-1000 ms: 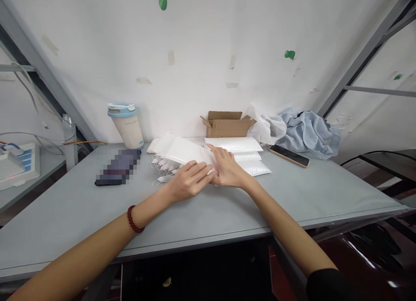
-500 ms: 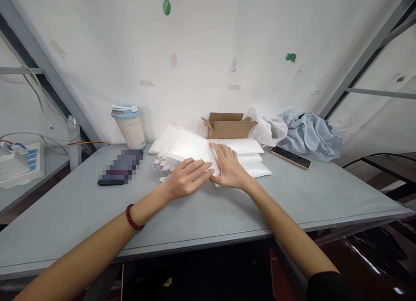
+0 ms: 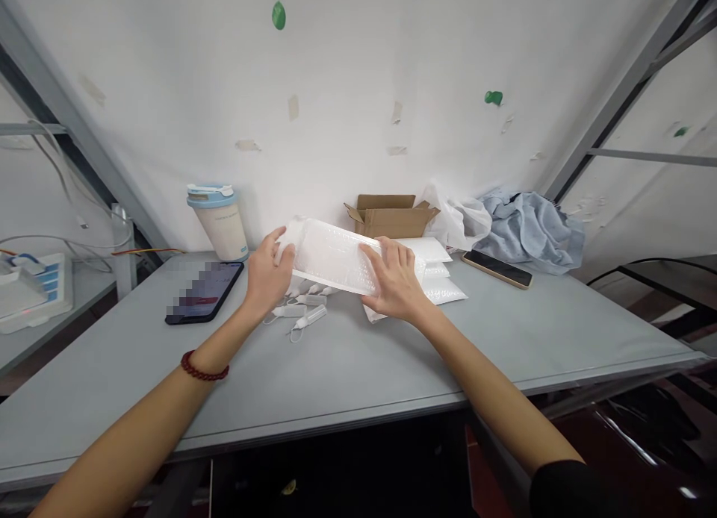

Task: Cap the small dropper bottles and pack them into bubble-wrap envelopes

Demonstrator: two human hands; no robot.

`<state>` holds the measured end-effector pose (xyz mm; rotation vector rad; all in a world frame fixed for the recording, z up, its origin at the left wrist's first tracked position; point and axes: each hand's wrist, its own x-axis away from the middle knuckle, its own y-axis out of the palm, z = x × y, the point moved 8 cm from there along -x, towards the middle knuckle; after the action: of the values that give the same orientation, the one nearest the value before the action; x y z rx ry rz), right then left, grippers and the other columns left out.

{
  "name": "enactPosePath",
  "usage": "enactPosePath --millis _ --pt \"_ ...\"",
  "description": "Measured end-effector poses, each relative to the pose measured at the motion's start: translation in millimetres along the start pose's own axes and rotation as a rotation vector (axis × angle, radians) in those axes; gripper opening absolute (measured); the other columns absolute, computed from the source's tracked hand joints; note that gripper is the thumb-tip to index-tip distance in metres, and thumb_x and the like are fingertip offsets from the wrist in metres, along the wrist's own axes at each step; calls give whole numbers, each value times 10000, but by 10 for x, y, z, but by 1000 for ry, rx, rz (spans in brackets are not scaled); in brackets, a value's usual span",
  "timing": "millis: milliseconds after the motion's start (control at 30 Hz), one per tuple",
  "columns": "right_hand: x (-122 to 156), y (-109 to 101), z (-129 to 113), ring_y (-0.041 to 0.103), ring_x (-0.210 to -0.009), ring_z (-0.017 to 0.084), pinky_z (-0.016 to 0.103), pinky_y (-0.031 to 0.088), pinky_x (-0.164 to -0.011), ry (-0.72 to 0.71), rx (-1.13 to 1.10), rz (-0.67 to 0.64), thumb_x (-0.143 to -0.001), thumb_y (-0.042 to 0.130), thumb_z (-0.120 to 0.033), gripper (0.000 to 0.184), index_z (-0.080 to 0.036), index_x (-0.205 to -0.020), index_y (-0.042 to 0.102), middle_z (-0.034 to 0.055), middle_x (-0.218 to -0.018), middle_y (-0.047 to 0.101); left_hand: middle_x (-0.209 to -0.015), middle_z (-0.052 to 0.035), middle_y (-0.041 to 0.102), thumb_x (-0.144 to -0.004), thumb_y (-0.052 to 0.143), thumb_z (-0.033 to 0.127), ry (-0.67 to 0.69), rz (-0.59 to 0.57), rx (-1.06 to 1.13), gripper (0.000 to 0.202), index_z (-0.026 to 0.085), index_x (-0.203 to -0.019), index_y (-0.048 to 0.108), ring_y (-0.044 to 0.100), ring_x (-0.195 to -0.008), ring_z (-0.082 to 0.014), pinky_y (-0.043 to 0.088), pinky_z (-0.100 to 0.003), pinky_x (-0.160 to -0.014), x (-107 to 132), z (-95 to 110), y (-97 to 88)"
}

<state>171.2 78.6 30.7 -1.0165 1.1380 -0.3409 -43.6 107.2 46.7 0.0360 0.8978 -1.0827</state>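
Observation:
Both my hands hold a white bubble mailer [image 3: 336, 255] up above the grey table [image 3: 347, 361]. My left hand [image 3: 267, 275] grips its left end, thumb on top. My right hand [image 3: 395, 281] grips its right lower edge with fingers over the front. Under the mailer lie several small white items with loops [image 3: 302, 310]. More white bubble mailers [image 3: 434, 268] are stacked just right of my right hand.
A phone [image 3: 205, 292] lies at the left, a lidded cup [image 3: 217, 219] behind it. An open cardboard box [image 3: 389, 215], a white plastic bag [image 3: 462, 218], blue cloth [image 3: 529, 227] and a second phone [image 3: 497, 268] sit by the wall. A power strip [image 3: 28, 288] is on the left bench.
The mailer has been lifted off the pile and held level. My left hand moved from beside the right hand to the mailer's left end, uncovering the small white items.

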Motion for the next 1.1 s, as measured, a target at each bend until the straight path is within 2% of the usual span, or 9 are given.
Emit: enactPosePath --millis 67,167,333,400,500,633,800,933,1100 --pt "5 41 -12 277 -1191 372 544 198 -964 -14 24 -32 -644 621 -354 795 -164 -1359 331 215 -1343 274 -964 -82 678 -810 496 328 -118 -96 108 338 129 -1045 632 615 -867 -231 467 -305 -710 24 -84 99" --pt "14 98 -17 280 -1180 382 559 191 -960 -24 40 -84 -627 639 -377 810 -155 -1349 347 227 -1330 284 -748 -29 653 -749 563 354 -260 -223 303 245 139 -829 651 579 -671 -177 424 -256 -577 112 -119 267" --pt "23 62 -104 295 -1149 365 526 213 -956 -70 4 -76 -617 646 -420 861 -148 -1368 324 211 -1308 311 -686 -18 648 -623 700 368 -458 -531 630 292 143 -803 651 573 -622 -164 415 -246 -547 352 -15 604" --pt "29 35 -171 292 -1145 357 509 222 -957 -107 -15 -53 -618 647 -419 853 -150 -1364 331 202 -1309 309 -678 -16 652 -592 725 338 -497 -658 654 295 142 -804 662 587 -639 -173 428 -252 -569 453 45 693" --pt "40 33 -245 293 -1136 347 494 233 -957 -150 -49 -44 -614 652 -415 837 -155 -1351 352 190 -1297 315 -651 -7 642 -594 723 317 -510 -752 620 249 142 -763 672 580 -612 -163 416 -245 -557 541 86 743" --pt "49 28 -276 298 -1133 334 482 247 -950 -176 -81 -35 -623 648 -393 794 -165 -1334 378 179 -1293 324 -628 2 622 -604 722 344 -496 -759 536 235 144 -715 665 551 -573 -144 382 -229 -518 563 63 741" --pt "47 9 -267 320 -1135 327 472 255 -932 -188 -95 -17 -662 630 -357 681 -189 -1290 425 164 -1291 365 -483 32 516 -625 707 439 -475 -588 395 319 141 -572 607 425 -444 -94 289 -216 -434 469 -21 637" --pt "33 -1 -244 386 -1096 297 428 277 -898 -180 -113 27 -716 581 -284 533 -180 -1228 476 149 -1230 453 -497 36 514 -651 691 451 -402 -487 365 306 148 -642 651 418 -444 -90 304 -219 -436 370 -21 553" --pt "11 -1 -197 472 -999 247 369 304 -823 -147 -125 33 -736 546 -183 418 -171 -1154 530 126 -1122 546 -515 11 546 -696 645 453 -342 -547 242 298 164 -623 637 430 -432 -99 342 -233 -446 250 -20 454"
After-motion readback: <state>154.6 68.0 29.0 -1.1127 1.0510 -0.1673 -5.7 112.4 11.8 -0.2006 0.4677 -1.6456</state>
